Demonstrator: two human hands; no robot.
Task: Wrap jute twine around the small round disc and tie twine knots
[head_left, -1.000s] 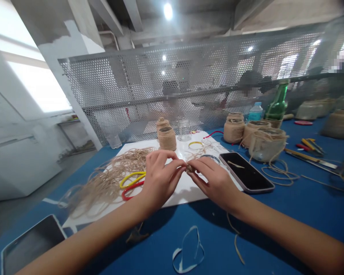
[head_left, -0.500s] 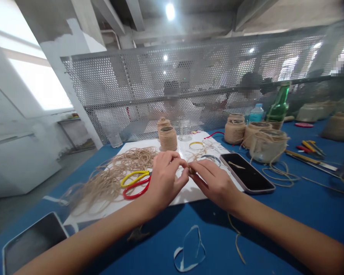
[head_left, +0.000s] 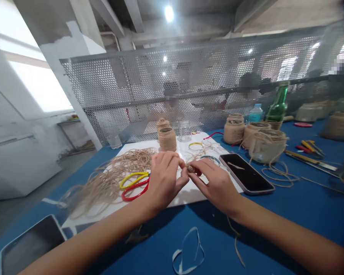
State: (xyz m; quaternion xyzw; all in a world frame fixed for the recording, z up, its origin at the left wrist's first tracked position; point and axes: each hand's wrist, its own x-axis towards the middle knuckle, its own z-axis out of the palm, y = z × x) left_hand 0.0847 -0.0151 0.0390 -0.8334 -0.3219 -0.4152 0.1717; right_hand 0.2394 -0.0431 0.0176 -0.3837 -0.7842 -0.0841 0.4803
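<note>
A: Why this layout, left to right?
B: Twine pile and scissors sit beside left hand, likely for easy reach. Its fingertips meet the left edge of the knotted twine bit; grip hidden, can't tell. Right hand pinches that bit above white sheet, probably to steady it. Phone lies flat beyond right hand, likely parked aside.
A: Counts?
B: Twine pile 1, scissors 1 pair, centre wrapped jars 2, hands 2, knotted twine bit 1, phone beside right hand 1, green bottle 1.
</note>
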